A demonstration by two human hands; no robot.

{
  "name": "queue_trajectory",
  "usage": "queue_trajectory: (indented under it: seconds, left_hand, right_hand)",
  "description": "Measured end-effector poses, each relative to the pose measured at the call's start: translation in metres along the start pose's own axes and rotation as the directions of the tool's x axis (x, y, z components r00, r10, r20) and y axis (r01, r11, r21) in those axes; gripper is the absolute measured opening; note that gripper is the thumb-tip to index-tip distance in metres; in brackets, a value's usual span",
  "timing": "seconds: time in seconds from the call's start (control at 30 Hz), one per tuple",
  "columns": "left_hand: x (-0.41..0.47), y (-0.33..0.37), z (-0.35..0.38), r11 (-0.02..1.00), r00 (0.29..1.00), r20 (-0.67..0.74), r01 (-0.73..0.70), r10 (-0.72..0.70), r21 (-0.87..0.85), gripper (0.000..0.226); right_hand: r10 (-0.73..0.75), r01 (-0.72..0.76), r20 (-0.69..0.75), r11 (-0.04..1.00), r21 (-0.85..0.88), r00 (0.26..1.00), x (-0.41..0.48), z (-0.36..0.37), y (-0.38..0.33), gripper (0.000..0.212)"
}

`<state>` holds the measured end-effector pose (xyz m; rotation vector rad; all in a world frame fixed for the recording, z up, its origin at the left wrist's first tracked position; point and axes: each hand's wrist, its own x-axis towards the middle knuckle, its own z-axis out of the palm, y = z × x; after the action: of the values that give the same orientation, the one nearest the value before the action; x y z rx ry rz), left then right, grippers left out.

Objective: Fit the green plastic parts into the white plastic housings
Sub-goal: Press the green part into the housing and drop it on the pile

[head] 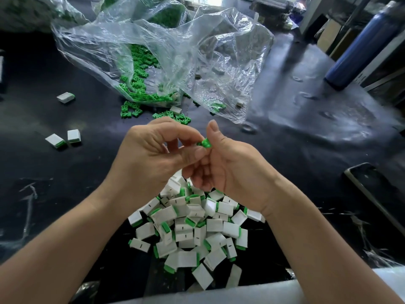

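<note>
My right hand (228, 172) pinches a small green plastic part (205, 143) between thumb and fingertips, held above the table. Beside it, my left hand (151, 154) has its fingers curled, and a sliver of a white housing (164, 148) shows inside them; most of it is hidden. The fingertips of both hands nearly meet at the green part. Below my wrists lies a pile of white housings with green parts fitted (192, 229). Loose green parts (140, 91) spill from a clear plastic bag (153, 44) further back.
Three fitted housings lie apart at the left (65, 97), (55, 140), (74, 136). A blue bottle (361, 44) stands at the far right. A dark phone (377, 191) lies at the right edge of the black table (295, 150).
</note>
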<state>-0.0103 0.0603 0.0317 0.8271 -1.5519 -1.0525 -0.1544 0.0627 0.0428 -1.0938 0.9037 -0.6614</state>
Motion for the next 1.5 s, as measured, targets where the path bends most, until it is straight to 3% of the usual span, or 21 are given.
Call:
queue_trajectory:
  seconds: [0.27,0.5,0.87,1.0,1.1,1.2,1.3,1.4,1.5]
  left_hand:
    - [-0.001,-0.003,0.001,0.997,1.0,0.0,-0.008,0.008,0.078,0.035]
    - [-0.003,-0.004,0.0,0.997,1.0,0.008,-0.013,0.012,0.079,0.018]
    - [-0.001,-0.001,-0.003,0.999,1.0,-0.009,0.03,-0.03,0.043,0.023]
    - [0.001,-0.001,-0.005,0.999,0.999,-0.003,0.041,-0.041,-0.018,0.017]
    - [0.001,0.001,-0.004,0.998,0.999,0.013,0.049,-0.049,-0.037,0.015]
    - [0.0,0.002,-0.004,0.996,0.997,0.041,0.067,-0.064,-0.054,0.02]
    - [0.0,0.002,-0.004,0.996,0.997,0.051,0.057,-0.054,-0.072,0.019]
    - [0.0,0.0,-0.006,0.996,0.996,0.074,0.045,-0.039,-0.073,0.018]
    - [-0.001,-0.001,-0.007,0.996,0.995,0.101,0.013,-0.004,-0.084,0.021]
  right_hand:
    - [0.048,-0.049,-0.081,0.999,-0.01,0.995,-0.001,0.007,0.001,0.038]
    - [0.027,-0.03,-0.109,0.999,-0.033,0.994,-0.002,0.012,0.002,0.032]
    - [-0.016,0.017,-0.094,1.0,0.003,0.995,-0.003,0.014,0.006,0.038]
    - [-0.014,0.014,-0.004,0.995,0.096,1.0,-0.002,0.011,0.003,0.055]
    - [-0.011,0.007,0.047,0.997,0.083,0.999,-0.003,0.009,0.002,0.056]
    - [-0.009,0.001,0.084,0.995,0.095,0.996,-0.003,0.008,0.004,0.071]
    - [-0.058,0.038,0.124,0.987,0.158,0.991,-0.003,0.009,0.001,0.049]
    - [-0.036,0.012,0.152,0.987,0.158,0.988,-0.006,0.008,-0.002,0.044]
    - [0.034,-0.047,0.136,0.995,0.091,0.99,-0.006,0.004,-0.002,0.07]
